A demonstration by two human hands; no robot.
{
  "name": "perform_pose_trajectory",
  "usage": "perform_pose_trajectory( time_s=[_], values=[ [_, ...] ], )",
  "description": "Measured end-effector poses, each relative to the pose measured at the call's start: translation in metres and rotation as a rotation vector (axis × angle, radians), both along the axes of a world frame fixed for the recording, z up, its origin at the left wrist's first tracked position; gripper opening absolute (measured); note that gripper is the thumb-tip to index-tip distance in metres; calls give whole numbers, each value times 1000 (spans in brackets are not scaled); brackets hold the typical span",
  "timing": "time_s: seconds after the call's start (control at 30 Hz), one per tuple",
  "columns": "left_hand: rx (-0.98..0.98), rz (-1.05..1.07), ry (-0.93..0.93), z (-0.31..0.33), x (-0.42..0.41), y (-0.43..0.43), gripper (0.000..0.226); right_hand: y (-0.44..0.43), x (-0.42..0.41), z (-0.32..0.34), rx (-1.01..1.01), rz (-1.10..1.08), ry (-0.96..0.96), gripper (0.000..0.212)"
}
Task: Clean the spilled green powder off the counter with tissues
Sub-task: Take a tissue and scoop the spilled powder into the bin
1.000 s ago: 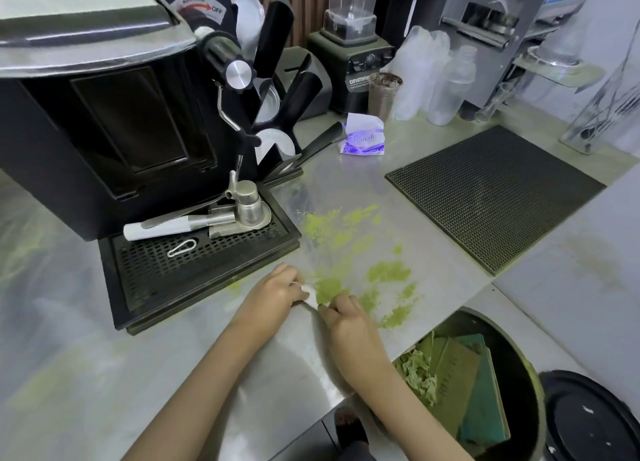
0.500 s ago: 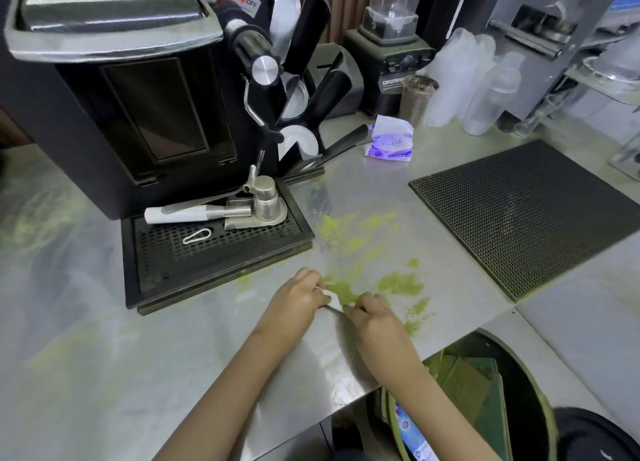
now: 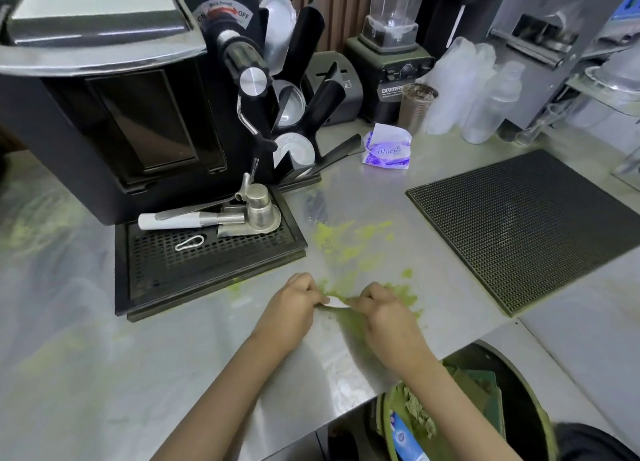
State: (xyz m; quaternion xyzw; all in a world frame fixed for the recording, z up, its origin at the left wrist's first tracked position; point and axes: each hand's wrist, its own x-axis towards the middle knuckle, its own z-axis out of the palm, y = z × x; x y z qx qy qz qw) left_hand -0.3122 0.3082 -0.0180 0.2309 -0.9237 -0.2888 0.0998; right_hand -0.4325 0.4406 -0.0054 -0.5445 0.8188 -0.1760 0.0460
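Green powder (image 3: pixel 341 240) is scattered over the steel counter (image 3: pixel 104 374) between the coffee machine's drip tray and the black mat. My left hand (image 3: pixel 294 310) and my right hand (image 3: pixel 384 308) rest side by side on the counter at the near edge of the spill. Both pinch a small white tissue (image 3: pixel 336 303) stretched between them, lying flat on the powder. My right hand covers part of a denser green patch (image 3: pixel 407 292). A purple-and-white tissue packet (image 3: pixel 388 148) sits further back on the counter.
A black coffee machine (image 3: pixel 114 114) with a drip tray (image 3: pixel 207 256) stands at the left, a black rubber mat (image 3: pixel 526 225) at the right. A round bin (image 3: pixel 467 408) with green waste sits below the counter edge. A blender (image 3: pixel 389 51) and plastic cups (image 3: pixel 464 86) line the back.
The two hands have drawn slightly apart, spreading the tissue between them, and it has moved a little further into the powder. The camera has shifted, so the scene sits lower and more to the right.
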Motion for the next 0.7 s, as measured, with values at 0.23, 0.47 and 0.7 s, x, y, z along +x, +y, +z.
perform_pose_trajectory(
  time_s=[0.23, 0.47, 0.7],
  values=[
    [234, 194, -11, 14, -28, -9, 30, -16, -39, 9, -48, -69, -378, 30],
    [202, 251, -14, 18, -55, -14, 26, -32, -72, 6, -85, -27, -398, 30],
    [-122, 215, -100, 34, -105, -59, 31, -108, -128, 6, -109, 4, -354, 27]
  ],
)
